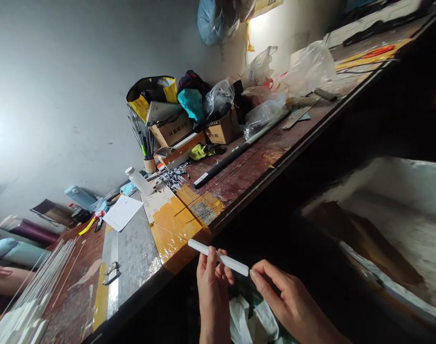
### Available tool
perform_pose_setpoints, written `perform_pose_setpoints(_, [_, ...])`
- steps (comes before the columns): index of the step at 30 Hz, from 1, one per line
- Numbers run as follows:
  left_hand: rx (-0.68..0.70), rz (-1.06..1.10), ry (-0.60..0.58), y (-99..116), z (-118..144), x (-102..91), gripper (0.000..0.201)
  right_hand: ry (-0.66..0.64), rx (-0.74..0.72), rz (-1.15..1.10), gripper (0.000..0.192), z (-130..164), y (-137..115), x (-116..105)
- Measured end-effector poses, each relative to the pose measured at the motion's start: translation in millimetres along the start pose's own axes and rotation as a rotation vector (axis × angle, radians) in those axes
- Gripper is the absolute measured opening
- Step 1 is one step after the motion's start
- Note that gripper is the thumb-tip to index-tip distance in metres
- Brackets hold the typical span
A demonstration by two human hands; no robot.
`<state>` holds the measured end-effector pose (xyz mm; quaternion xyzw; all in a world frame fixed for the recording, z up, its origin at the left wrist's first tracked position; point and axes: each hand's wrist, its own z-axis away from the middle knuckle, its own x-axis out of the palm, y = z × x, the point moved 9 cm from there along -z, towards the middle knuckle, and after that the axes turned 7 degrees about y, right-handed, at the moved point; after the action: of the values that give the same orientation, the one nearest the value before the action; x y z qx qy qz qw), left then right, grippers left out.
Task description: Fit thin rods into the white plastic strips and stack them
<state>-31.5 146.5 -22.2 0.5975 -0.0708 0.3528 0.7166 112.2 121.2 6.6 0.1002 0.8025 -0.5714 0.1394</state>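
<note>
Left hand [213, 282] midway along white stick [237, 266]

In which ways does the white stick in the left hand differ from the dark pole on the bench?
Colour: the white stick is plain white, while the dark pole is mostly black, with a white patch near one end.
Length: the white stick looks much shorter than the dark pole.
Support: the white stick is held by the left hand; the dark pole lies on the bench.
Both are straight and narrow.
</note>
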Motion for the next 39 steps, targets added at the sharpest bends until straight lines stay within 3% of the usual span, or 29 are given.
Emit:
perform_pose_setpoints(9, [-0.015,-0.027,-0.007,-7.0,0.4,9.3,0.026,0.029,0.018,-0.094,0.022,2.1,0.6,-9.5])
perform_pose_setpoints(14, [-0.007,0.002,0.042,-6.9,2.0,5.2,0.030,0.031,0.038,-0.089,0.026,3.9,2.3,-13.0])
perform_pose_setpoints(30, [0.019,0.032,0.024,0.7,0.8,2.0,0.027,0.056,-0.030,-0.023,0.019,1.1,0.4,-7.0])
perform_pose_setpoints(39, [0.025,0.052,0.019,4.7,3.8,-0.4,0.027,0.070,0.013,-0.007,0.021,3.1,1.0,-8.9])
